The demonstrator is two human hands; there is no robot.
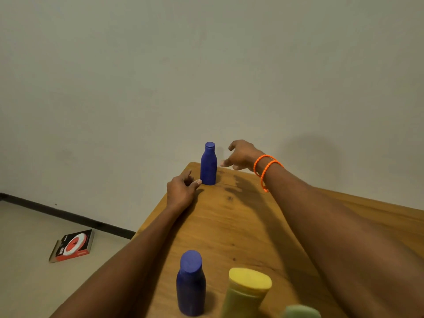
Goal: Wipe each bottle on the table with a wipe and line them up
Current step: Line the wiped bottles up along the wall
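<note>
A blue bottle (208, 165) stands upright at the far corner of the wooden table (231, 221). My left hand (182, 189) rests on the table just left of its base, thumb tip touching or nearly touching the bottle, fingers loosely curled. My right hand (241, 156) hovers to the right of the bottle, fingers spread, holding nothing. A second blue bottle (191, 284) stands near me, beside a yellow-capped bottle (246, 292) and a pale green cap (300, 312) at the bottom edge. No wipe is visible.
The table's left edge runs diagonally close to both blue bottles. A wall stands right behind the far corner. A red and black box (73, 246) lies on the floor to the left.
</note>
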